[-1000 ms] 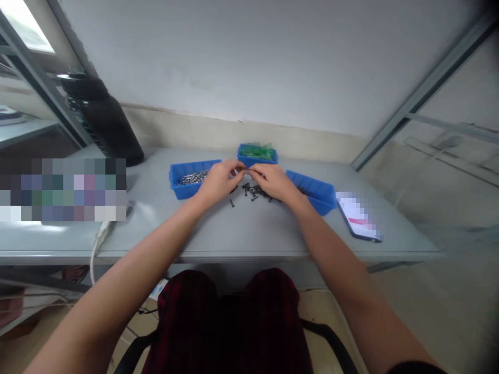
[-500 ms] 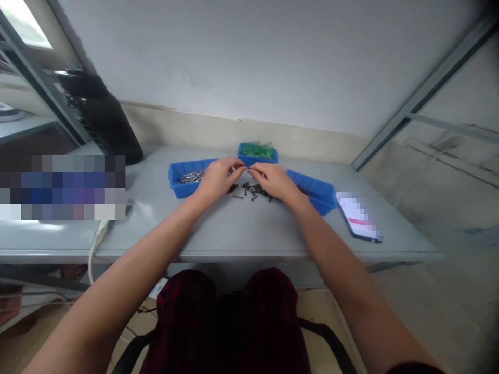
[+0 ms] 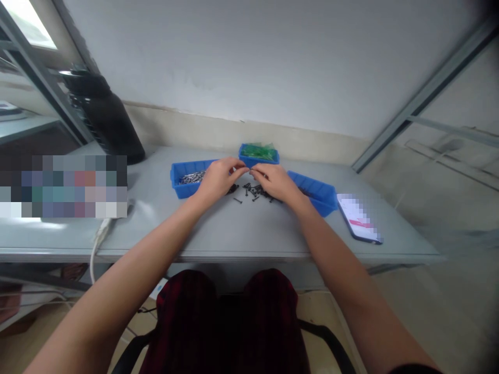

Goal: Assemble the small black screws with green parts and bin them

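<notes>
My left hand (image 3: 220,180) and my right hand (image 3: 277,182) meet at the fingertips above a scatter of dark screws (image 3: 255,191) on the grey table. Both hands are pinched closed; whatever lies between the fingertips is too small to make out. Behind my left hand a blue bin (image 3: 183,191) holds silvery metal pieces (image 3: 192,177). Another blue bin (image 3: 322,202) stands beside my right hand, its contents partly hidden. At the back, a small blue bin (image 3: 259,160) contains green plastic pieces (image 3: 259,151).
A large black bottle (image 3: 107,117) stands at the back left, near a pixelated area and a white cable (image 3: 100,232). A phone (image 3: 356,218) lies at the right. The table's front edge (image 3: 241,255) runs above my knees.
The whole view has shifted very slightly. My hands stay together at the fingertips, with hardly any visible movement.
</notes>
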A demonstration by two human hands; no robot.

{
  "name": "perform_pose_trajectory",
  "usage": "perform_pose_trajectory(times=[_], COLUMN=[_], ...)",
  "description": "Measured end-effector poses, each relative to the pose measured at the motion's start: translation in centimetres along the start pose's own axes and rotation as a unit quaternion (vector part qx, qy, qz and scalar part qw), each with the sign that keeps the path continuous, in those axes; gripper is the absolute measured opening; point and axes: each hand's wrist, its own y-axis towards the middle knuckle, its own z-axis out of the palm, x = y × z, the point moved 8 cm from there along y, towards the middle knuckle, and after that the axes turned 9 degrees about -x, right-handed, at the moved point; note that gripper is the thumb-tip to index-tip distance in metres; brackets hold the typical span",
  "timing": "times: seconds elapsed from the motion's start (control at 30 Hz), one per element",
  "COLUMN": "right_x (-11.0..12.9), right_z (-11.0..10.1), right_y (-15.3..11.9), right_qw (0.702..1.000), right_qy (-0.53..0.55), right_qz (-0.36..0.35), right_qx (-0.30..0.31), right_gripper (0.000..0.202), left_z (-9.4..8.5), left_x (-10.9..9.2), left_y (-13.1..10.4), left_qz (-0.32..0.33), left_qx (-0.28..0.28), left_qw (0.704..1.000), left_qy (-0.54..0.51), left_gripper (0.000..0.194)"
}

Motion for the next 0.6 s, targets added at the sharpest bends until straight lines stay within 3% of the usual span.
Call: perform_pose_trajectory(times=[0.6], right_x=[0.10], right_z=[-0.05], right_y=[-0.03], right_qw=[1.000], right_qy=[0.007], right_qz=[-0.002], right_qx=[-0.003], right_gripper=[0.032], left_z=[0.01], left_x=[0.10], left_y=[0.01], left_qz=[-0.003], left_qx=[0.004], left_qw=[1.000], left_qy=[0.001], left_gripper=[0.023])
